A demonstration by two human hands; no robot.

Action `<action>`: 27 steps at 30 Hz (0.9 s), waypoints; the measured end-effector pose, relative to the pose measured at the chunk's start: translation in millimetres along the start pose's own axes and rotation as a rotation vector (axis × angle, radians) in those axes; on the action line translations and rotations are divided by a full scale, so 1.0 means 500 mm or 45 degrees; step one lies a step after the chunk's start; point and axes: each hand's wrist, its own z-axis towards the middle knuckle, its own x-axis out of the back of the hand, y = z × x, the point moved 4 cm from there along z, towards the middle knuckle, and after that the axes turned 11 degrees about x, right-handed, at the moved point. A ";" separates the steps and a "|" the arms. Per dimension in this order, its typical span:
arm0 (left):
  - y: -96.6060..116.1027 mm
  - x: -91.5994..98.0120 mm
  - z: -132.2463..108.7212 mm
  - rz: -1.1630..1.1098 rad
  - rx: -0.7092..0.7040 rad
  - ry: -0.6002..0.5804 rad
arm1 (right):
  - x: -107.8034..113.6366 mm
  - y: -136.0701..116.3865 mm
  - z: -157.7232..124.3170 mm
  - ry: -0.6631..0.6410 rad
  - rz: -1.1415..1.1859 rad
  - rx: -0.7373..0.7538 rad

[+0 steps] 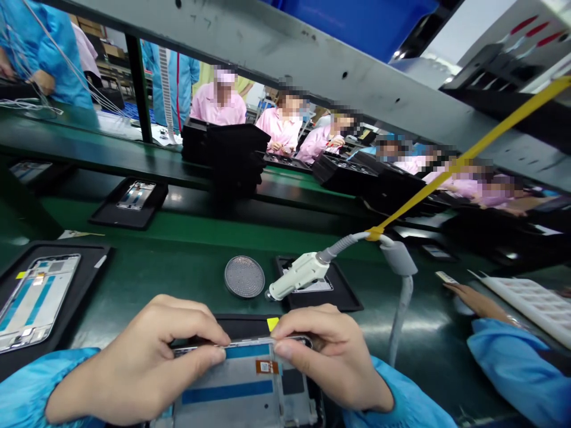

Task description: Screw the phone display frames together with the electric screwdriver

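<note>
The left hand (147,356) and right hand (332,351) each hold a nearly closed grip on the phone frame's (232,377) far edge; a yellow tab (272,323) adjoins the right index finger.

No text legible; code label (264,367) on orange strip (275,368) too small to read.

a grey beam (267,47) slants above a green bench (178,261); behind, probably cardboard boxes (113,51).
</note>
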 end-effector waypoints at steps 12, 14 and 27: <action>0.014 -0.007 0.005 0.002 -0.074 -0.258 | -0.016 0.026 -0.029 0.126 0.268 -0.142; 0.013 -0.006 0.005 -0.011 -0.071 -0.240 | -0.017 0.026 -0.029 0.136 0.294 -0.139; 0.012 -0.009 0.008 -0.020 -0.062 -0.226 | -0.011 0.028 -0.033 0.171 0.310 -0.126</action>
